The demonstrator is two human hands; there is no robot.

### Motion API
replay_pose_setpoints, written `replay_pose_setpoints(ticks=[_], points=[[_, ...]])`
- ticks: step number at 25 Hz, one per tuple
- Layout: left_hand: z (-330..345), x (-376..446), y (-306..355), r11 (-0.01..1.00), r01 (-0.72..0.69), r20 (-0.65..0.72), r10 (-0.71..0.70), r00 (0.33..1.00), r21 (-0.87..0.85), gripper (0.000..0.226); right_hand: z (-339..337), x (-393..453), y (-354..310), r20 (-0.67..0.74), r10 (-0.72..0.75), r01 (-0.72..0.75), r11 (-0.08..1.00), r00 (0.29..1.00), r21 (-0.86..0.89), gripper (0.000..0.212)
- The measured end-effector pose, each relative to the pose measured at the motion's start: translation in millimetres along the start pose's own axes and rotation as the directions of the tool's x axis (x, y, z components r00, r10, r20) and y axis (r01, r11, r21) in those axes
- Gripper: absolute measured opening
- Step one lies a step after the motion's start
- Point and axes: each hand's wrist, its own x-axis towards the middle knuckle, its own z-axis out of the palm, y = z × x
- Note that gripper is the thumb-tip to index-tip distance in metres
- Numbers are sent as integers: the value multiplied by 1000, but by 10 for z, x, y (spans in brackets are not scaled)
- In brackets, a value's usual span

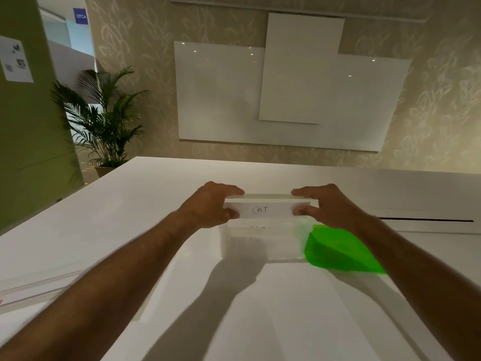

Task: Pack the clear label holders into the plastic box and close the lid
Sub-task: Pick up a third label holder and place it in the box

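While both hands (pixel 268 204) grip, label holder (pixel 265 210) lies crosswise.

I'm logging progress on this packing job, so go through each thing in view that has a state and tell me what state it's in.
Label holder marked CAT: upright, held above the box, not yet fully in.
Left hand: pinches the holder's left end.
Right hand: pinches the holder's right end.
Plastic box: open, on the table.
Green lid: off, lying beside the box's right side.

A clear label holder (pixel 268 210) reading "CAT" hangs level above the open plastic box (pixel 260 243), green lid (pixel 338 250) beside.
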Motion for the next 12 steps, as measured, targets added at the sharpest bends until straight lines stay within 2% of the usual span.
replay_pose_setpoints(ticks=[3,7,12], points=[[123,332,-124,991,41,54,-48,997,125,60,45,241,89,85,30,-22,996,996,-85,50],[291,638,-203,976,66,133,-95,987,210,61,177,536,286,191,119,-85,980,974,-178,48],[514,791,-216,942,71,257,-161,953,328,58,445,753,440,296,170,-48,925,940,-378,38]])
